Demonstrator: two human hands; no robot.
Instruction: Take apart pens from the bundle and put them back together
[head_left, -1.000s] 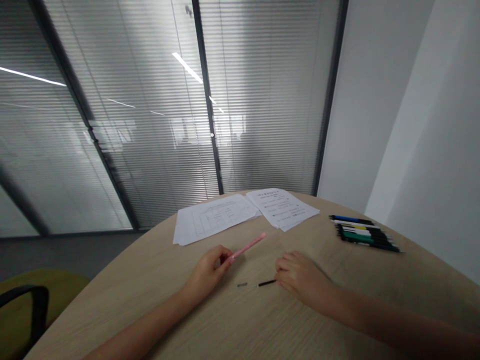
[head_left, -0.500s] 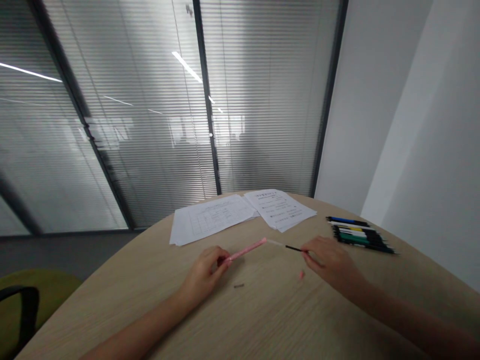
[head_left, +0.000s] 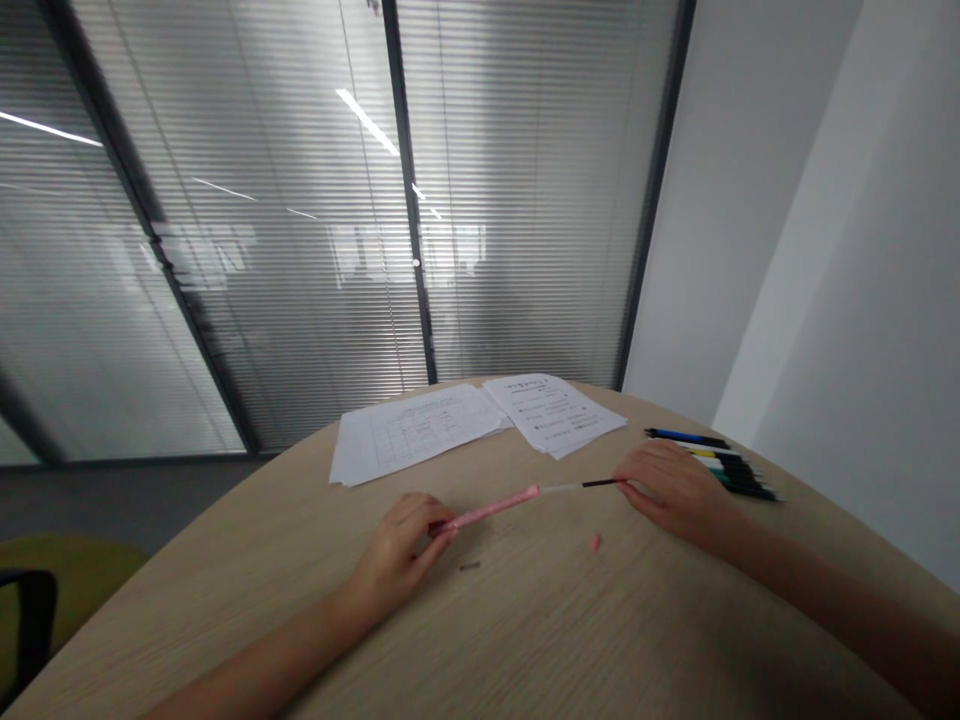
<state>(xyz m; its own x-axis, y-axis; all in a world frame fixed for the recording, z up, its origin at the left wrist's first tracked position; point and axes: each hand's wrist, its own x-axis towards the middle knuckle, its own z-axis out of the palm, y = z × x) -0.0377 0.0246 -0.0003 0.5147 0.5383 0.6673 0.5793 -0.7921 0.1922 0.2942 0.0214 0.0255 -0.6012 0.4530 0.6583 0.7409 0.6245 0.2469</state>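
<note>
At our table point(head_left: 517, 630), left hand point(head_left: 397, 547) grips pink pen point(head_left: 496, 508), right hand point(head_left: 679, 488) pinches refill point(head_left: 598, 483) at the pen's end, seemingly for alignment.

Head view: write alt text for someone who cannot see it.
A person's left hand holds a slim pink pen barrel while the right hand pinches a thin black-and-clear refill lined up with its end. A small pink piece and small dark-grey piece lie nearer on the pale wooden table; white printed sheets and assorted pens lie beyond.
</note>
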